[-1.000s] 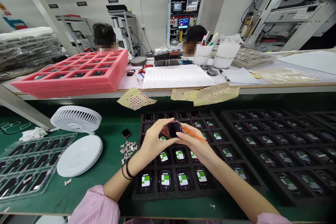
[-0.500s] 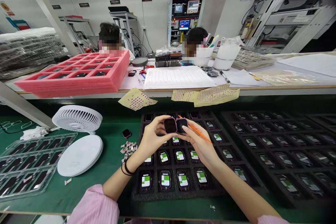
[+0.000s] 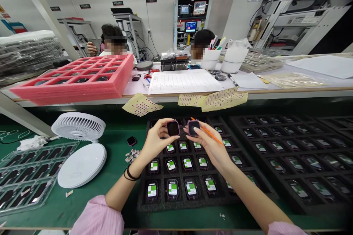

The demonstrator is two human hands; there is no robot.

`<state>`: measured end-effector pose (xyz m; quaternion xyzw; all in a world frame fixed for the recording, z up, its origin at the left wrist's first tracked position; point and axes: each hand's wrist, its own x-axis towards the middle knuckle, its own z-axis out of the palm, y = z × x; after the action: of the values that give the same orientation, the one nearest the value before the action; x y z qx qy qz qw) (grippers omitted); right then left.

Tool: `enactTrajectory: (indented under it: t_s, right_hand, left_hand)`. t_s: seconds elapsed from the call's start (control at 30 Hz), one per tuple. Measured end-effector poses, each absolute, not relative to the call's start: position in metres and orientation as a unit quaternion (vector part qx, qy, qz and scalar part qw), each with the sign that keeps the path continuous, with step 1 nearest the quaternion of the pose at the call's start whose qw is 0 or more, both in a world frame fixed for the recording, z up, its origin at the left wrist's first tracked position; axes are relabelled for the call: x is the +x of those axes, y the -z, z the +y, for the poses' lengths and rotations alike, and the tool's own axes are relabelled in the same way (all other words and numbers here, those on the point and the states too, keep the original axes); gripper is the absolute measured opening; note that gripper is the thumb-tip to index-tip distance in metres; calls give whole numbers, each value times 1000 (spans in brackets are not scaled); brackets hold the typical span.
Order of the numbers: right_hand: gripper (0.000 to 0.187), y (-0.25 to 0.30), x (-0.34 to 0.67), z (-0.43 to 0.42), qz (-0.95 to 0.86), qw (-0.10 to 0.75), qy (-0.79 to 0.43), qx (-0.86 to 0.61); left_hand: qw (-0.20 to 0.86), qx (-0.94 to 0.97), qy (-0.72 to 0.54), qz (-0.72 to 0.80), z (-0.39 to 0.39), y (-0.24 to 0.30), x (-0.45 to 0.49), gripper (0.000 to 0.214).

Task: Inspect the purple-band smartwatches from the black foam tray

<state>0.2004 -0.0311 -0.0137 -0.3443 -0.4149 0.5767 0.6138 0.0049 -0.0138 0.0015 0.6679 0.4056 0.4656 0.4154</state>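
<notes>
Left bench: one clear plastic blister tray (image 3: pixel 27 180), one white round disc (image 3: pixel 82 165), one white plastic desk fan (image 3: pixel 78 126), one small pile of pink-and-white paper scraps (image 3: pixel 131 157), one loose black-faced watch (image 3: pixel 131 141).
Left hand (image 3: pixel 158 141): closed in a pinch on a square black-faced watch with a pink rim (image 3: pixel 173 128), held by its edges.
Right hand (image 3: pixel 209 145): gripping a second black-faced watch (image 3: pixel 193 127) between fingers and thumb, with a thin orange stick (image 3: pixel 211 134) held alongside.
Watch position: both above the black foam tray (image 3: pixel 143 205), apart, with a small gap; touching half a second earlier.
Right bench: one second black foam tray (image 3: pixel 275 205), rows of green-labelled watches.
</notes>
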Motion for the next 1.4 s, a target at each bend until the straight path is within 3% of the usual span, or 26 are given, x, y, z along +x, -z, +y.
enactTrajectory:
  t_s: [0.13,0.23,0.43,0.7,0.9,1.03,1.23,1.4]
  right_hand:
    - [38,33,254,8,-492,620,-409,-455]
    - [45,59,305,49,-564,531,-209,-597]
    - [38,100,346,100,-580,454,-114,-666]
    - [28,109,345,105,-661,380,-55,-645]
    - [21,117,317,72,-727,304,-49,-613]
    - [24,118,302,66,-727,265,-56,-630]
    - [24,114,299,70,-708,268,-119,-643]
    - [17,112,294,70,-687,311,-206,-624]
  left_hand:
    - [359,700,-400,471,14,20,-30,48]
    - [247,746,-290,546,35,49,-56,42]
    - [192,777,-218,559,47,83,-77,37]
    - [129,800,-214,545,45,72,-59,33]
    - [133,867,-167,450,52,63,36,19]
    - [133,873,-133,450,58,76,91,28]
    - [153,844,-125,498,72,88,117,34]
    - [227,824,-147,497,78,86,117,28]
